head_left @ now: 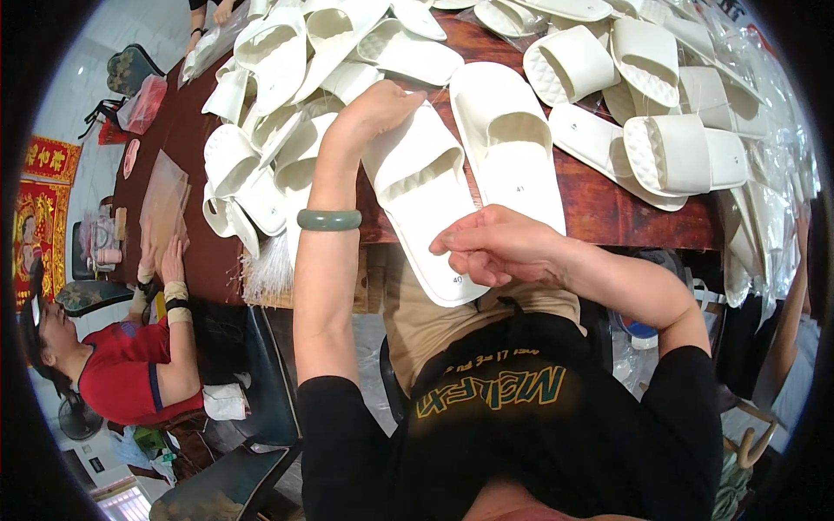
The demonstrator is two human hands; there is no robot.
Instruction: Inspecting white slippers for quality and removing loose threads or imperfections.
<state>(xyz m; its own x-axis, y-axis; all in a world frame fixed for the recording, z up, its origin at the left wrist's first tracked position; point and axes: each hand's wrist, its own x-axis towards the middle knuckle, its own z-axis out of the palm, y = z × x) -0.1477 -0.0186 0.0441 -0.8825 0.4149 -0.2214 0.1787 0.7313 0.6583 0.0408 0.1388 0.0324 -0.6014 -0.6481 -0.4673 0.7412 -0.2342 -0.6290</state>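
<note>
A white slide slipper (pixel 421 187) lies lengthwise over the near edge of the dark red wooden table (pixel 608 208), its heel hanging off toward me. My left hand (pixel 375 106), with a green bangle on its wrist, grips the slipper's toe end. My right hand (pixel 493 247) pinches the slipper's heel side with curled fingers. A matching white slipper (pixel 508 143) lies right beside it on the table, touched by neither hand.
Several loose white slippers are heaped at the left (pixel 269 130) and across the back right (pixel 643 95). Clear plastic bags (pixel 764 174) pile along the right edge. At the left, a seated person in a red shirt (pixel 130 365) presses both hands on a clear bag (pixel 163 200).
</note>
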